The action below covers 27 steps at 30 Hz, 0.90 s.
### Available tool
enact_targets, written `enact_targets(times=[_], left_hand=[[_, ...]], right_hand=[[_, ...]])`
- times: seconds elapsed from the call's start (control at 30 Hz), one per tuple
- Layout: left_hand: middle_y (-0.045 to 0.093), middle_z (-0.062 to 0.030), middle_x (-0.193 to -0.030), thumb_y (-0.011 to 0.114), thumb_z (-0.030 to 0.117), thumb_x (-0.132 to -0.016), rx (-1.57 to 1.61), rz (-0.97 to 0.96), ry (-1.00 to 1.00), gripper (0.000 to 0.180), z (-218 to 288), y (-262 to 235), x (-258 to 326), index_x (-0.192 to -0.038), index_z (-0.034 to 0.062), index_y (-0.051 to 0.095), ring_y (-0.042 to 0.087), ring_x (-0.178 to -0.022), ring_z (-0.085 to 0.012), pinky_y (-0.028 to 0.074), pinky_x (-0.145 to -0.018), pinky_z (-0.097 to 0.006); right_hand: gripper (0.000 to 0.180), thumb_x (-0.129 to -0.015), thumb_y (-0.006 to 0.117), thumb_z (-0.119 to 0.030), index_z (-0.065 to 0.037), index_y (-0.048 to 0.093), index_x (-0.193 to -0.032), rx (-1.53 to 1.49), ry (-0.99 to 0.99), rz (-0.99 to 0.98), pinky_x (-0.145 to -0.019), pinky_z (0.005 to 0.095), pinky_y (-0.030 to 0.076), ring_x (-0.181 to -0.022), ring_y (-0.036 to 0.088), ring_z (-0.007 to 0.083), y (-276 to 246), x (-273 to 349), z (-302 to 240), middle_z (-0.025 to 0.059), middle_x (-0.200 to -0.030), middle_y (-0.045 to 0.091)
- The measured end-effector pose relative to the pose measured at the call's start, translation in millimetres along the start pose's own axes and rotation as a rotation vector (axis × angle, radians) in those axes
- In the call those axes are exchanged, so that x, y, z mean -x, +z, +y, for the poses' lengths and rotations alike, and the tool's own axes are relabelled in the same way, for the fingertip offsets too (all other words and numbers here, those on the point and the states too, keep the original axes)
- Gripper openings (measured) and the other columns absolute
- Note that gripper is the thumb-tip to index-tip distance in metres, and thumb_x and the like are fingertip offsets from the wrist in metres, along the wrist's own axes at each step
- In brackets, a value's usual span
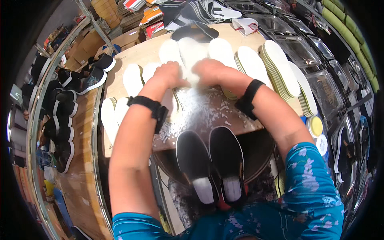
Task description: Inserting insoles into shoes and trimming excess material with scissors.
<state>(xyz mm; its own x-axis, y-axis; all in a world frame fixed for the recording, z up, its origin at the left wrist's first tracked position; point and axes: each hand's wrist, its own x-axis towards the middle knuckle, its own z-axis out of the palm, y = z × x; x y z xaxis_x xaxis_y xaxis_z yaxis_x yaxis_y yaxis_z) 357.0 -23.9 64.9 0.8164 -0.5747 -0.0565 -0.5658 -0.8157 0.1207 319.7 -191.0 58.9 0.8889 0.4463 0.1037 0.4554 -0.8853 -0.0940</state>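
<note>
At the middle of the board, my left hand and my right hand are close together, fingers curled and closed at the lower part of a white insole. Motion blurs this insole and the right fingers, so the exact grip is partly hidden. Stacked white insoles stand beside each hand: one stack beyond the left, another stack beyond the right. Nearer to me, a black slip-on shoe and its matching shoe lie side by side, with pale lining at their near ends.
Small white scraps are strewn over the worn metal patch of the wooden board. More insole stacks line the right. Dark shoes fill a rack on the left; round tubs and clear packages stand right.
</note>
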Motion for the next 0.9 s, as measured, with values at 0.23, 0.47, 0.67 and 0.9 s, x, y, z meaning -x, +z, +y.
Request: enact_targets(times=[0.23, 0.47, 0.67, 0.9], left_hand=[[0.062, -0.0157, -0.092, 0.073, 0.044, -0.060, -0.078, -0.124, -0.019, 0.054, -25.7, 14.6, -25.9, -0.093, 0.0024, 0.060, 0.059, -0.089, -0.0302, 0.046, -0.079, -0.036], [0.055, -0.0202, -0.113, 0.068, 0.035, -0.073, 0.245, 0.150, -0.030, 0.060, -66.4, 6.6, 18.4, -0.118, -0.0015, 0.050, 0.054, -0.104, -0.0284, 0.042, -0.090, -0.033], [0.053, -0.0202, -0.114, 0.072, 0.032, -0.066, 0.179, 0.034, -0.203, 0.064, -105.5, 11.7, 109.9, -0.117, -0.0006, 0.050, 0.050, -0.108, -0.0308, 0.039, -0.094, -0.034], [0.058, -0.0189, -0.103, 0.072, 0.037, -0.064, 0.083, 0.053, -0.219, 0.058, -112.9, 25.3, 109.2, -0.106, -0.0008, 0.058, 0.055, -0.099, -0.0309, 0.043, -0.088, -0.034]], right_hand=[[0.034, -0.062, 0.066, -0.029, -0.009, 0.065, -0.089, -0.081, 0.019, -0.085, -0.073, 0.0358, 0.048, -0.085, 0.060, 0.0291, 18.3, -13.0, 9.7, 0.0134, -0.086, 0.062], [0.031, -0.066, 0.063, -0.027, -0.006, 0.064, -0.088, -0.107, 0.140, -0.196, -0.074, 0.0373, 0.047, -0.087, 0.059, 0.0296, -9.0, -6.5, -34.4, 0.0135, -0.089, 0.062], [0.036, -0.061, 0.070, -0.026, -0.007, 0.059, -0.091, -0.102, -0.310, 0.041, -0.077, 0.0398, 0.045, -0.089, 0.056, 0.0304, 34.4, -1.9, -108.7, 0.0111, -0.091, 0.058], [0.031, -0.062, 0.069, -0.026, -0.009, 0.063, -0.086, -0.176, -0.206, -0.158, -0.073, 0.0373, 0.047, -0.089, 0.057, 0.0295, 58.1, -29.8, -97.3, 0.0132, -0.093, 0.059]])
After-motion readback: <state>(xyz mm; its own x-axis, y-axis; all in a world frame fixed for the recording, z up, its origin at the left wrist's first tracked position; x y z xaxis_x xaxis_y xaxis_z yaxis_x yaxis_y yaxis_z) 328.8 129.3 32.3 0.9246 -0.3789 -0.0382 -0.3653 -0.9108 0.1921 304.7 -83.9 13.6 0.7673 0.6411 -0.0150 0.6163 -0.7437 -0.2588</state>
